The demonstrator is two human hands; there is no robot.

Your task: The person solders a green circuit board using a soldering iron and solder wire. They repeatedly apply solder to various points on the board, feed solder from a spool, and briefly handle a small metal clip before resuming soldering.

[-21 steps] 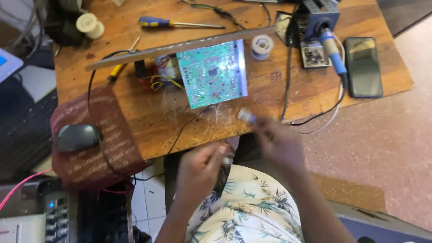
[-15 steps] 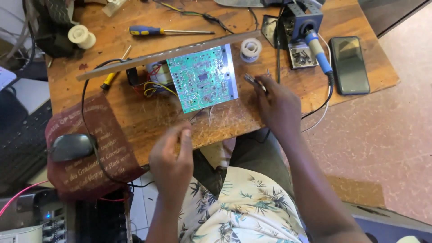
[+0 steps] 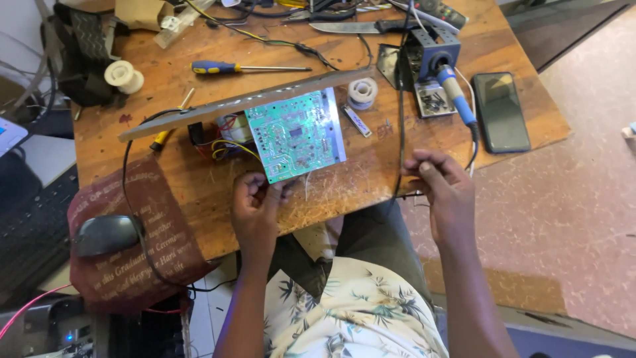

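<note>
Here the circuit board's near corner sits between left-hand fingers.

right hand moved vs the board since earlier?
Yes. Right hand went from beside the board out past the table edge, near the black cable.

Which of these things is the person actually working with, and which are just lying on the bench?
In use:
left hand at the green circuit board
right hand pinching a thin black cable

Lying about:
blue-handled soldering iron
black phone
solder spool
blue-and-yellow screwdriver
grey mouse
knife
</note>
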